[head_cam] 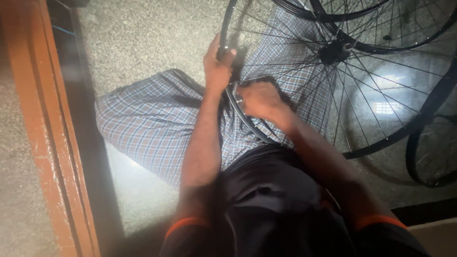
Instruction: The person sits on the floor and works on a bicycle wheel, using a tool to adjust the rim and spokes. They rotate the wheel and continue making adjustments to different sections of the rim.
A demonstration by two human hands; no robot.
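The left hand (pixel 217 66) is closed in a fist around the black rim of a bicycle wheel (pixel 304 81), gripping it at the near-left arc where the rim rises away from the lap. Just beside it, to the right and a little nearer the body, the right hand (pixel 259 100) lies curled over the rim's lower arc, fingers bent down onto the metal; whether they pinch a spoke or a small tool cannot be told, since the knuckles hide it. The wheel rests across the person's lap on a checked cloth (pixel 152 123), its spokes fanning from the hub (pixel 335 50) well to the right of both hands. Beyond the hub, further from the hands, a second wheel (pixel 376 28) overlaps the first, and a dark tyre (pixel 428 157) lies on the floor well out past the right forearm. Left of the left hand the speckled stone floor (pixel 143 38) runs open up to a dark strip and an orange-brown wooden frame (pixel 47 143), which bounds that side. To the right the room is crowded by rims and spokes, so the free space lies on the left side and ahead of the left fist.
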